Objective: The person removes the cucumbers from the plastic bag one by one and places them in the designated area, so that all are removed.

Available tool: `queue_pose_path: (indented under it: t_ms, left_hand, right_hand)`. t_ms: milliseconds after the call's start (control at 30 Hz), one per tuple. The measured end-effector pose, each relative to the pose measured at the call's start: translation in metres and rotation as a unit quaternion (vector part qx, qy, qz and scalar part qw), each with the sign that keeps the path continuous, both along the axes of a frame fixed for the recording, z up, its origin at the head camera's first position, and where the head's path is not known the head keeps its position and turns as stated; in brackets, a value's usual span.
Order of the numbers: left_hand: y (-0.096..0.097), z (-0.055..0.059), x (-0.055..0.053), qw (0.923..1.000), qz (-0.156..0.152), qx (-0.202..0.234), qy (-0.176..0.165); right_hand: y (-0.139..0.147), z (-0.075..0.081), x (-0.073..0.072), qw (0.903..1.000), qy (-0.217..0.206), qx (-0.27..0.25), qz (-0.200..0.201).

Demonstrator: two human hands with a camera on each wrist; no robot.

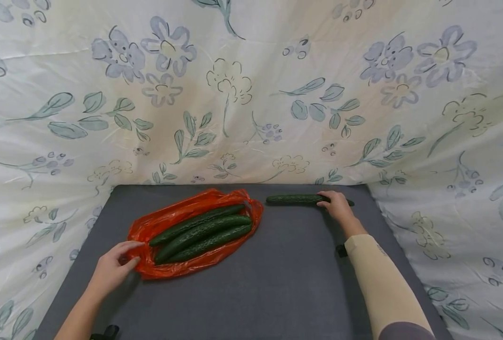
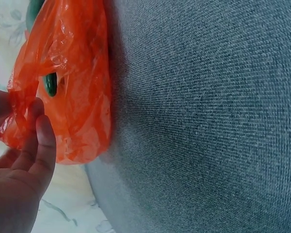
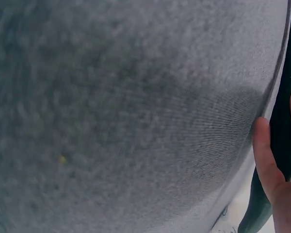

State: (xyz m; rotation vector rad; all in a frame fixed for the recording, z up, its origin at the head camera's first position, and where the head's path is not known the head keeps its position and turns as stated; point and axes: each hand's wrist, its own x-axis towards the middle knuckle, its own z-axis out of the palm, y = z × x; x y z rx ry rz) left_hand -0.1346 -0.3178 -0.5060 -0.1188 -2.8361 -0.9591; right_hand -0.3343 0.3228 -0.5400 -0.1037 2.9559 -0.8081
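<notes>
An orange-red plastic bag (image 1: 179,203) lies on the table's left half, with 3 dark green cucumbers (image 1: 202,234) side by side on or in it. My left hand (image 1: 115,264) pinches the bag's near left end; the left wrist view shows the crumpled plastic (image 2: 63,116) between thumb and fingers. Beyond the bag's right end, near the far edge, lies a single cucumber (image 1: 294,200). My right hand (image 1: 338,208) grips it near its right end, thumb on the near side and fingers over the far side. In the right wrist view this cucumber (image 3: 281,141) shows only partly.
A dark grey cloth-covered table (image 1: 277,283) stretches below the hands. White floral fabric (image 1: 251,94) hangs behind it and along both sides, meeting the table's far edge close behind the single cucumber.
</notes>
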Motion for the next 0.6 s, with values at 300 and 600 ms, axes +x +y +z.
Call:
queue_pose_path:
  t_ms: [300, 600]
  left_hand:
    - [0.0007, -0.0007, -0.0012, 1.0000, 0.002, -0.007, 0.000]
    - [0.0047, -0.0005, -0.0035, 0.9999, -0.004, -0.001, -0.010]
  right_hand:
    - [0.0010, -0.0021, -0.0036, 0.9999, 0.001, 0.005, -0.011]
    - [-0.0003, -0.0029, 0.0004, 0.9988, -0.005, -0.011, -0.047]
